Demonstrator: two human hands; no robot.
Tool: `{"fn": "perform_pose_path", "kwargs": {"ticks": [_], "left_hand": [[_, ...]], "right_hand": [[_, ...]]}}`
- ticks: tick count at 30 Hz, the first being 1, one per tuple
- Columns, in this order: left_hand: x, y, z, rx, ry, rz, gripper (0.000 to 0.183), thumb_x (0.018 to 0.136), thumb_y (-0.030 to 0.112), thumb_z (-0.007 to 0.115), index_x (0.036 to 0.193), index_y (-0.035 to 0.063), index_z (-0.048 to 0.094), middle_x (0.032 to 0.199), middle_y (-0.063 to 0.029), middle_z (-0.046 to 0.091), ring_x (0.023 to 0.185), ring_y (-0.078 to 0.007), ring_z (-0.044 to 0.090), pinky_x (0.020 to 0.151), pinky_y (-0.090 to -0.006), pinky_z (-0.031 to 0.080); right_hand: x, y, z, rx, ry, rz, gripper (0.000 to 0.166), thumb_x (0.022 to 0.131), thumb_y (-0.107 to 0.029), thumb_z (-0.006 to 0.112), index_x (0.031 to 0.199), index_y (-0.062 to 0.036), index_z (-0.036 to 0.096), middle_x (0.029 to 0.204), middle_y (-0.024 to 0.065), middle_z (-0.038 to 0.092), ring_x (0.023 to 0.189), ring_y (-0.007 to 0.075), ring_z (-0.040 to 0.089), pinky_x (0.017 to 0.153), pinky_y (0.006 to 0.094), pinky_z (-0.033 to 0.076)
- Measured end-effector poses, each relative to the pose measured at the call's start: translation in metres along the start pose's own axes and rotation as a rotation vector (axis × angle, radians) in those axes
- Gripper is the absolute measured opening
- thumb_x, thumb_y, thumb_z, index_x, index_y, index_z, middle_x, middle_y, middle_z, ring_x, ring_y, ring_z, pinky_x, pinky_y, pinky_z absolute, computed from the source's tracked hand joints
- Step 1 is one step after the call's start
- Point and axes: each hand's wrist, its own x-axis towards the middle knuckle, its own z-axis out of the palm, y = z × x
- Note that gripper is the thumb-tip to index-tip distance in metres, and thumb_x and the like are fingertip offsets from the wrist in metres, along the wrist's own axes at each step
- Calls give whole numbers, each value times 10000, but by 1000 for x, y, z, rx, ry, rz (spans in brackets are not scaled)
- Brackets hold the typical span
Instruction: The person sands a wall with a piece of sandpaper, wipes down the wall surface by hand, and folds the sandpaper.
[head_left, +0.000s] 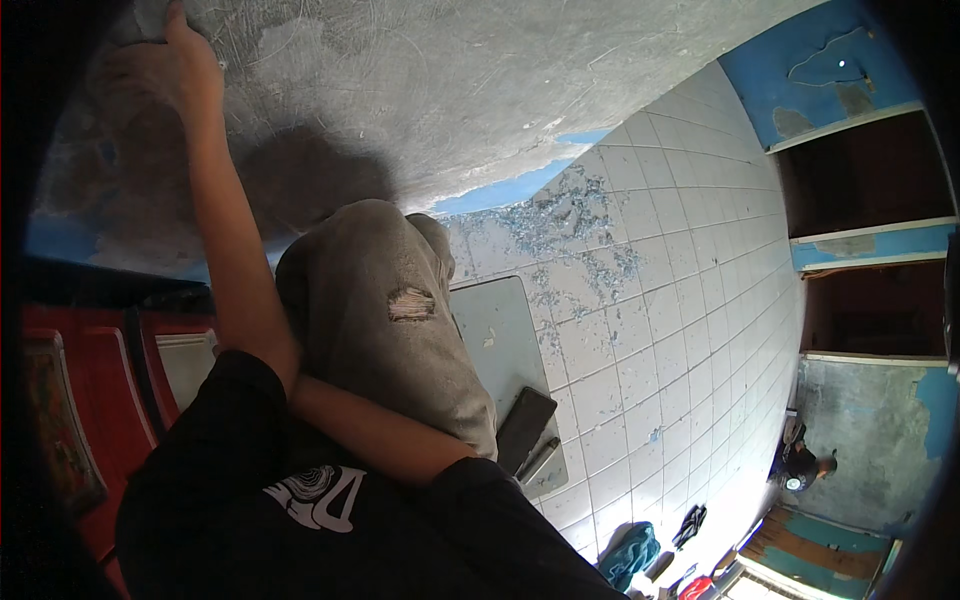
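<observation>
My left hand (176, 71) reaches to a bare grey plaster wall (420, 67) at the top left, thumb and fingers spread. A pale patch shows between thumb and fingers; whether it is a held thing or the wall cannot be told. My right forearm crosses my lap and passes behind my left elbow; the right hand is out of sight. Blue paint (495, 187) remains along the wall's lower edge. Chips of blue paint (577, 217) lie on the white tiled floor (675, 277) beside it.
By my knee, a grey board (502, 315) bears a black phone (527, 427) and a slim pen-like object (538, 460). Red panelled furniture (112, 375) stands at left. A teal cloth (631, 553) lies on the floor. Another person (802, 466) sits by the far wall, near dark doorways.
</observation>
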Motion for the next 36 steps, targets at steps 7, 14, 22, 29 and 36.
{"fn": "perform_pose_path", "kwargs": {"ticks": [7, 14, 22, 29, 36], "left_hand": [[2, -16, -1, 288, 52, 2, 928, 832, 360, 559, 1283, -238, 10, 1386, -406, -3, 1338, -446, 39, 1100, -428, 15], [4, -12, -2, 146, 33, 43, 859, 865, 359, 505, 1258, -261, 58, 1342, -456, 33, 1312, -504, 38, 1082, -496, -21], [-11, 21, 3, 180, 14, -79, 638, 887, 313, 449, 1167, -235, 279, 1245, -439, 238, 1179, -501, 239, 1001, -482, 157], [5, -24, 12, 400, 79, 34, 491, 899, 251, 416, 1120, -187, 409, 1179, -388, 404, 1076, -467, 438, 933, -472, 334], [5, -14, 2, 211, 87, -26, 527, 898, 298, 434, 1077, -197, 418, 1133, -381, 426, 1063, -459, 434, 906, -463, 339]], "right_hand": [[3, 1, 1, 32, -8, -42, 437, 937, -402, 410, 1163, -43, 513, 1153, 112, 533, 1059, 193, 466, 956, 272, 326], [1, -2, 1, 33, -20, -24, 423, 928, -387, 419, 1148, -40, 519, 1141, 116, 537, 1050, 199, 473, 946, 279, 334], [3, -3, 1, 34, -24, -27, 407, 917, -369, 429, 1131, -37, 526, 1128, 120, 542, 1041, 207, 480, 934, 287, 342], [5, -3, 4, 38, -33, -36, 392, 907, -353, 439, 1117, -34, 532, 1117, 124, 546, 1032, 214, 487, 924, 295, 350], [5, -3, 0, 48, -25, -45, 378, 898, -337, 448, 1102, -32, 537, 1105, 128, 551, 1024, 220, 494, 913, 302, 357]]}}
